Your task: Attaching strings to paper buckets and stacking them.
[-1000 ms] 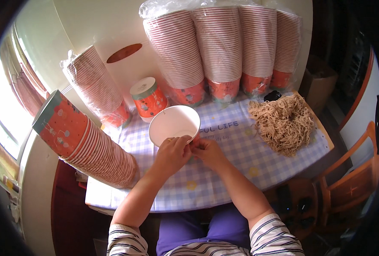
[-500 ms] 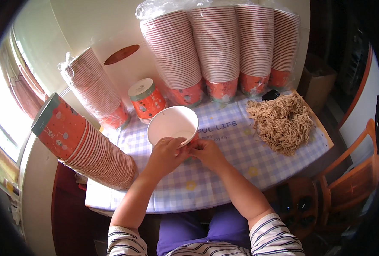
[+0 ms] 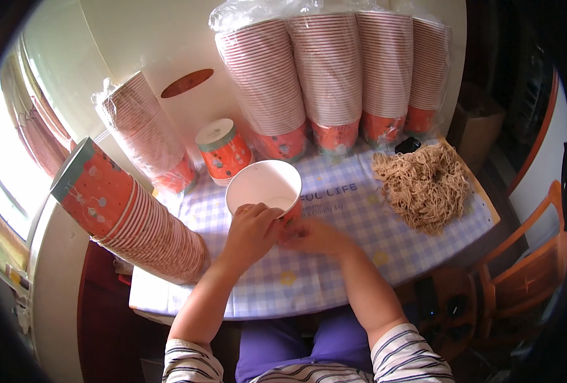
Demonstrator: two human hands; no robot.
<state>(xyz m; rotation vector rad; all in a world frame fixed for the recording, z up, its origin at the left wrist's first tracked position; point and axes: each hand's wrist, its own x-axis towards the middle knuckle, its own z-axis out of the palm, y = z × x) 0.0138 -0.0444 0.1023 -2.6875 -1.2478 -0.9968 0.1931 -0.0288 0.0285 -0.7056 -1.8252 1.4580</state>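
A white-lined orange paper bucket stands on the table in front of me, its open mouth up and tipped slightly toward me. My left hand grips its near rim, fingers over the edge and thumb outside. Close against the bucket's near right side is my right hand, its fingers drawn together and a little blurred; whatever they pinch is hidden or too small to make out. At the right of the table lies a loose heap of tan string.
Left of me leans a tall stack of upside-down orange buckets, with tan strands along its rims. A short upside-down stack stands behind my bucket. Several plastic-wrapped stacks line the wall. A checked cloth covers the table; a wooden chair stands right.
My right hand has shifted slightly down and turned beside the bucket's wall, its fingers now blurred. My left hand keeps its grip on the rim. The view has shifted a little.
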